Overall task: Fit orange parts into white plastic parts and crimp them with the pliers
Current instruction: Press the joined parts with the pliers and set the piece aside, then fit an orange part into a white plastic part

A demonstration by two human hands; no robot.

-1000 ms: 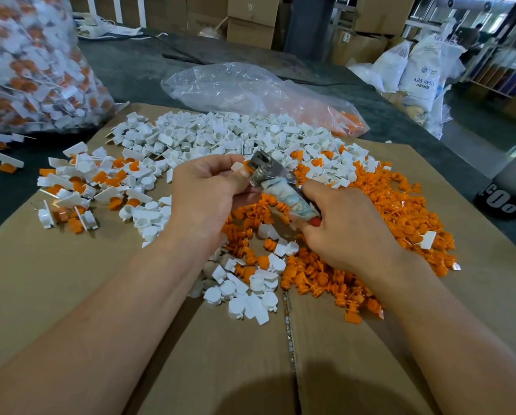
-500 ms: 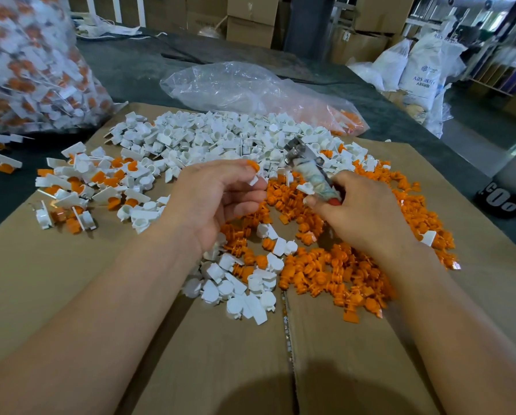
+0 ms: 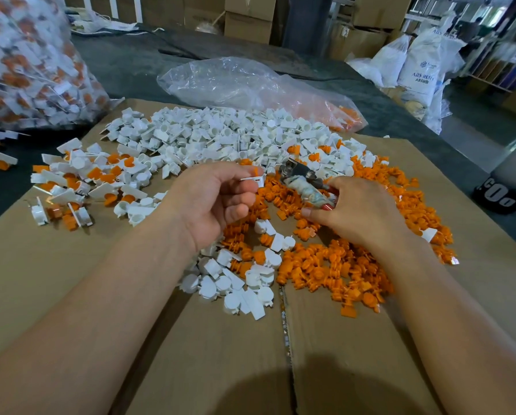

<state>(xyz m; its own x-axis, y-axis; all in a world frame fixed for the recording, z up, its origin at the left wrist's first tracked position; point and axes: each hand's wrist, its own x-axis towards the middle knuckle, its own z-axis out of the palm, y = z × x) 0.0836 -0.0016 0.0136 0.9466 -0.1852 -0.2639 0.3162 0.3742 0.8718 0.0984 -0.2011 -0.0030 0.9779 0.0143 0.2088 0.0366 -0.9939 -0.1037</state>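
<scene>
My left hand pinches a white plastic part with an orange part showing at its top, held above the piles. My right hand grips the pliers by their taped handles, metal jaws pointing up and left, a short gap from the white part. Loose orange parts cover the cardboard under and right of my hands. A heap of white parts lies further back. Fitted white-and-orange pieces lie at the left.
The cardboard sheet covers a dark table. A big clear bag of fitted pieces stands at the far left. A mostly flat clear bag lies behind the white heap. Boxes and white sacks stand beyond.
The pliers have come away from the part in my left hand and moved to the right with my right hand. My left hand now holds the part turned sideways.
</scene>
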